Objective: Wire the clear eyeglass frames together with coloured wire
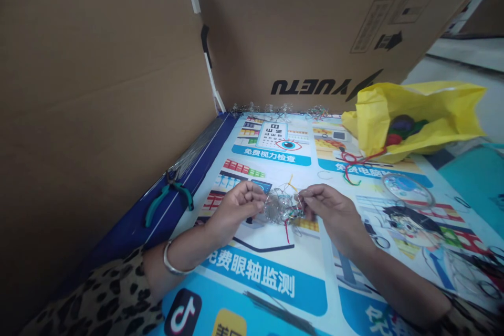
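A small tangle of thin silvery wire with red, yellow and green strands (282, 207) hangs just above the printed table cover (275, 268). My left hand (238, 207) pinches its left side, fingers closed. From the right, my right hand (328, 210) pinches the other side, fingers closed too. A silver bangle sits on my left wrist.
Teal-handled pliers (169, 197) lie at the table's left edge beside a bundle of straight wires (197, 147). A yellow bag (413, 115) with coloured pieces lies at the back right, red and green cord (354, 165) trailing from it. Cardboard walls (98, 89) stand left and behind. A wire ring (407, 189) lies right.
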`<state>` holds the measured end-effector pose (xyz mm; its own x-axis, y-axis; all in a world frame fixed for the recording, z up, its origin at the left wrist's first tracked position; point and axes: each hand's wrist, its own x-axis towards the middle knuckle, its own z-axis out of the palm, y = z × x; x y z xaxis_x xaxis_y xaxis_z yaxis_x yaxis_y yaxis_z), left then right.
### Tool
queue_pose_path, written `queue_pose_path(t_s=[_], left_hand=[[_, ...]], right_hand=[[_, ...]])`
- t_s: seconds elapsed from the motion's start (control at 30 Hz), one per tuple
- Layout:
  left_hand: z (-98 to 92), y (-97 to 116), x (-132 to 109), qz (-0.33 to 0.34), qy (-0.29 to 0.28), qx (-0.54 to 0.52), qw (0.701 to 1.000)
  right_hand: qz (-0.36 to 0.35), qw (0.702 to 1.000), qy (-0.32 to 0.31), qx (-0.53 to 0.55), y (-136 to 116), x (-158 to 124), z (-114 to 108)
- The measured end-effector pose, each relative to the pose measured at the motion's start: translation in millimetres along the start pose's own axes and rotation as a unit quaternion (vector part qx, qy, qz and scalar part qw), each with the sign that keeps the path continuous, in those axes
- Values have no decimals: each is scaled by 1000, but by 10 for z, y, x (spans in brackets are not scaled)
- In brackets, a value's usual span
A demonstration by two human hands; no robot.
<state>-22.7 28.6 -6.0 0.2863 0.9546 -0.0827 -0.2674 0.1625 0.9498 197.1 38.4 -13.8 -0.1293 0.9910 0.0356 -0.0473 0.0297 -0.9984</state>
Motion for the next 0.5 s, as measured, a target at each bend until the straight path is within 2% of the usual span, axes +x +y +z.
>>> queue_pose_path(t_s=[0.23, 0.5], left_hand=[[60, 48, -13, -28, 3, -6, 1000], [70, 45, -9, -19, 21, 11, 1000]], right_hand=[[-3, 1000, -7, -12, 9, 4, 7], [-9, 1000, -13, -14, 12, 5, -2]])
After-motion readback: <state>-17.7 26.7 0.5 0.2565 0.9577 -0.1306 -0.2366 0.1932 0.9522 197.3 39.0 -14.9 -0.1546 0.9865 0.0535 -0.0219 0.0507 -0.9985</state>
